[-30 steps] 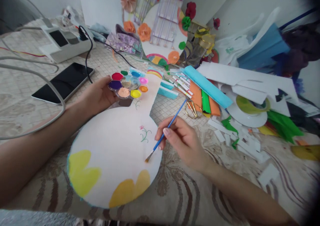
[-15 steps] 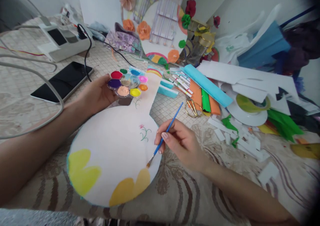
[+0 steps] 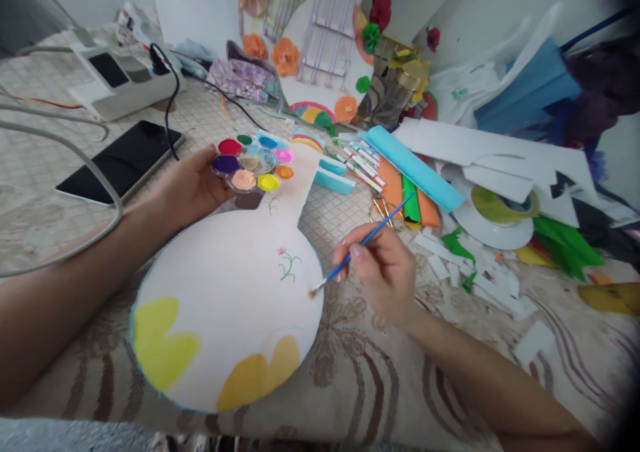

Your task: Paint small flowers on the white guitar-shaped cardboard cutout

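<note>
My left hand grips a round paint palette with several coloured wells, held over the neck of a white guitar-shaped cut-out. The cut-out lies flat on the table and bears two painted heart shapes, one yellow, one orange, plus a small drawn flower. My right hand pinches a thin blue paintbrush, its tip hovering at the cut-out's right edge, near the flower.
A black tablet, a white power strip and cables lie at the left. Scissors, markers, coloured paper sheets, tape rolls and paper scraps crowd the right. A decorated paper guitar leans at the back.
My right hand has drawn back to the right and lifted the brush tip from near the orange heart up to the cut-out's right edge. The left hand has stayed put.
</note>
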A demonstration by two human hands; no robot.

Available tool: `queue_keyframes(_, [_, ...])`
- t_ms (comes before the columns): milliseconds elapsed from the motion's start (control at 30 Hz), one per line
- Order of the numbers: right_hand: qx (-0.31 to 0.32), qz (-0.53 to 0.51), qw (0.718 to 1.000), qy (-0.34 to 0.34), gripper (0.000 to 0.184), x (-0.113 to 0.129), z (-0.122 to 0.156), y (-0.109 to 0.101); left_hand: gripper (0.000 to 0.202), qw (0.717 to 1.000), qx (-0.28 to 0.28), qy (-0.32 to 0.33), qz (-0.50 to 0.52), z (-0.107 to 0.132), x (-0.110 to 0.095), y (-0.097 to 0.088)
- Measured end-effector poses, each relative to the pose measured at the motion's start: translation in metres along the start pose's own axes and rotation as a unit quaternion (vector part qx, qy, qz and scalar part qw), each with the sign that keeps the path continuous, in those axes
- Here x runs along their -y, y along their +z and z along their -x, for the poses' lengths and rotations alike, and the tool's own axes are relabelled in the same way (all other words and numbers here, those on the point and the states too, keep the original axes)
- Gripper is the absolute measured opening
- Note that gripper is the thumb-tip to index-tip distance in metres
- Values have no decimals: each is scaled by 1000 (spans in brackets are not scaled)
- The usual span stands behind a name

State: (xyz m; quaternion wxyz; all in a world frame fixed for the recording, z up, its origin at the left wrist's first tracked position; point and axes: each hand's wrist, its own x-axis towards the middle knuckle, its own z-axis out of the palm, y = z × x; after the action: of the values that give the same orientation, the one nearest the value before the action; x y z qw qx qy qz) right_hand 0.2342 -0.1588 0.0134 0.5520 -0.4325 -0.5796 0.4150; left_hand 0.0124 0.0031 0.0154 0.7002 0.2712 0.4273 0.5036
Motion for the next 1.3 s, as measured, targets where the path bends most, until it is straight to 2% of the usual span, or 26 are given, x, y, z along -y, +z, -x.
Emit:
queue_keyframes(67, [-41,-12,999,-23,5,-1,-2,-2,31,1000,-3,-1,1,0,0,0])
queue_keyframes(100, [-38,-26,999,-20,5,-1,-2,-1,31,1000,-4,-3,1,0,0,-1])
queue_keyframes(200, [20,-65,997,21,5,1,5,4,29,1000,1,-3,-1,-1,0,-2])
queue_keyframes(300, [66,-52,996,40,6,1,9,6,29,1000,3,-2,1,-1,0,-2])
queue_keyframes(400, [19,-17,1000,8,5,-2,4,1,30,1000,-2,-2,8,0,-1,-1])
queue_keyframes(500, [-26,-29,999,-12,5,-2,0,-2,29,1000,-5,-9,7,1,-2,0])
queue_keyframes(633, [62,-94,992,54,4,1,10,6,31,1000,-12,-14,7,1,-3,0])
queue_keyframes(733, [111,-99,986,79,4,0,15,9,31,1000,-14,-10,12,0,-2,0])
queue_keyframes(767, [107,-88,987,76,4,-1,13,8,31,1000,-14,-10,14,0,-2,1])
queue_keyframes(900, [13,-59,997,42,3,-2,4,3,32,1000,-2,-11,6,1,-2,1])
queue_keyframes(933, [6,-62,997,42,3,-1,4,3,32,1000,1,-12,4,2,-2,2])
queue_keyframes(1133, [120,-77,986,91,7,2,13,9,31,1000,-19,-17,17,2,-3,3])
queue_keyframes(1200, [103,-51,990,86,6,2,13,8,31,1000,-17,-17,12,2,-3,2])
queue_keyframes(1300, [36,-33,998,51,4,4,10,6,30,1000,-13,-15,8,1,-3,2])
